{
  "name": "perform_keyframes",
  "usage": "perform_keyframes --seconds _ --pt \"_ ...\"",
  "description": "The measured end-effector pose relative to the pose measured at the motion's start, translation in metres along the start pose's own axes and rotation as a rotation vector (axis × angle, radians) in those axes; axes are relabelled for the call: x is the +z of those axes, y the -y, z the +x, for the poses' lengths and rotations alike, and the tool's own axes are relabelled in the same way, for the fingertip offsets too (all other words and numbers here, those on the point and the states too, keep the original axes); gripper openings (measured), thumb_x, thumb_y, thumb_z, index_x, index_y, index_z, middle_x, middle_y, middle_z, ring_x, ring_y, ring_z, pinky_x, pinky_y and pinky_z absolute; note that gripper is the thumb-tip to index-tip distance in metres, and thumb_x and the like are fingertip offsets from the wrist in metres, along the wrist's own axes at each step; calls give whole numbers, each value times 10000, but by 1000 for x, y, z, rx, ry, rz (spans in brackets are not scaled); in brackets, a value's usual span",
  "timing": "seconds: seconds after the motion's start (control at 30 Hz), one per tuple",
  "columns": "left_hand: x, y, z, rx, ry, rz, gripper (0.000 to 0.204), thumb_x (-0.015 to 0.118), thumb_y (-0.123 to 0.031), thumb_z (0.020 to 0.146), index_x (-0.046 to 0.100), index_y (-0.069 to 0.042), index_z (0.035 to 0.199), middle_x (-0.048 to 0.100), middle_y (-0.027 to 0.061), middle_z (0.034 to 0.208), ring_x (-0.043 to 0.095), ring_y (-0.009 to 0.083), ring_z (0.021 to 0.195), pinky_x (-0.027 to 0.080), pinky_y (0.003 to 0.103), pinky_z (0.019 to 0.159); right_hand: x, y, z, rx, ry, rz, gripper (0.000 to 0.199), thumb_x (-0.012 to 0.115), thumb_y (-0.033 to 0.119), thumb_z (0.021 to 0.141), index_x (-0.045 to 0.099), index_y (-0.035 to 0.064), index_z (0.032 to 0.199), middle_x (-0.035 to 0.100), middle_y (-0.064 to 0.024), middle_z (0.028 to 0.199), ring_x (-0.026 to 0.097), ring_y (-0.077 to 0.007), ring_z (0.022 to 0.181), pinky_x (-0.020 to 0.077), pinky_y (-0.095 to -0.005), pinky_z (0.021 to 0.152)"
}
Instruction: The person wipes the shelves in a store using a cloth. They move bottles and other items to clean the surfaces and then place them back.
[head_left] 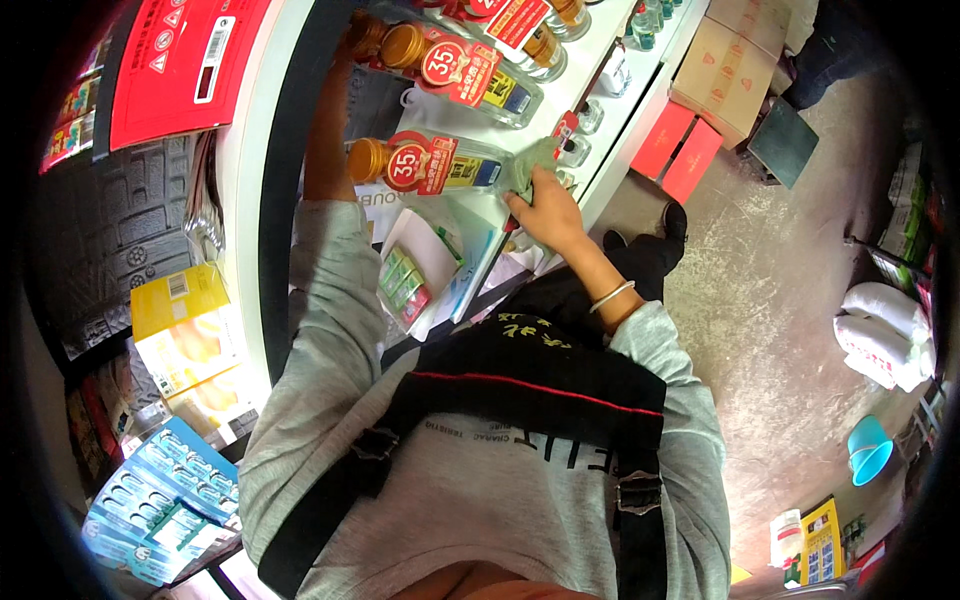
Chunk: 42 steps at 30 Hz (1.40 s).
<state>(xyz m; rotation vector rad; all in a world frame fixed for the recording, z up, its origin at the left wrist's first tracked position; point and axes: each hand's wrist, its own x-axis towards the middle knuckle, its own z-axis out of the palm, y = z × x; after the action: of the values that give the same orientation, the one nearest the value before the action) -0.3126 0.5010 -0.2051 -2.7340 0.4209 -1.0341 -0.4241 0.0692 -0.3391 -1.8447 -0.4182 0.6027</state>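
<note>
Grey sleeves reach up to the white shelf (520,215), where the right hand (545,210) presses a greenish cloth (528,165) against a clear gold-capped bottle (430,165), while the left hand (350,45) seemingly grips another bottle (465,65).

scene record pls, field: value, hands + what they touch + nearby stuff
setting: white shelf in a shop, seen from above
right hand: presses a greenish cloth against the base of a clear bottle with a gold cap
left hand: raised to the upper bottles, grip cannot be told
wrist: pale bangle on the right arm
below bottles: white tray with small green packs
floor: red boxes, cardboard box, turquoise bucket
</note>
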Motion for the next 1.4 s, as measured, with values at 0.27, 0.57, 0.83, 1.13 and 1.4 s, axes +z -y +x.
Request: perform_keyframes --seconds 0.27,0.57,0.83,1.13,1.4 --pt "-43 -85 17 -64 323 490 356 612 -129 796 581 -161 1149 587 87 1172 539 263 1114 449 385 941 -6 2 3 27 -18 -21 442 634 338 790 494 -15 1016 575 -241 982 561 -405 948 445 -447 811" --pt "-65 -100 -47 -318 151 335 301 507 -271 922 578 -109 1165 572 141 1187 529 279 1118 392 353 973 -9 4 11 61 -2 -76 471 629 341 788 487 -15 1061 559 -238 1034 561 -396 967 451 -449 817" --pt "-128 -145 -85 -308 534 541 398 521 -141 881 523 -270 1258 608 95 1092 615 245 935 509 354 758 -2 7 8 45 32 -86 518 628 333 782 482 -15 1136 537 -232 1096 559 -384 996 456 -440 838" --pt "-137 -197 -54 -737 105 -251 272 619 -163 850 633 -166 1121 654 68 1049 646 205 910 518 298 760 -2 1 11 28 65 -95 492 623 329 795 461 -15 1106 520 -250 1088 552 -411 976 453 -451 826" --pt "-148 -237 -13 -894 44 -473 344 641 -106 830 571 22 1141 619 123 1124 593 175 1032 478 293 866 -3 1 12 24 49 -81 471 622 324 788 462 -12 1076 517 -249 1083 543 -415 982 449 -456 829"
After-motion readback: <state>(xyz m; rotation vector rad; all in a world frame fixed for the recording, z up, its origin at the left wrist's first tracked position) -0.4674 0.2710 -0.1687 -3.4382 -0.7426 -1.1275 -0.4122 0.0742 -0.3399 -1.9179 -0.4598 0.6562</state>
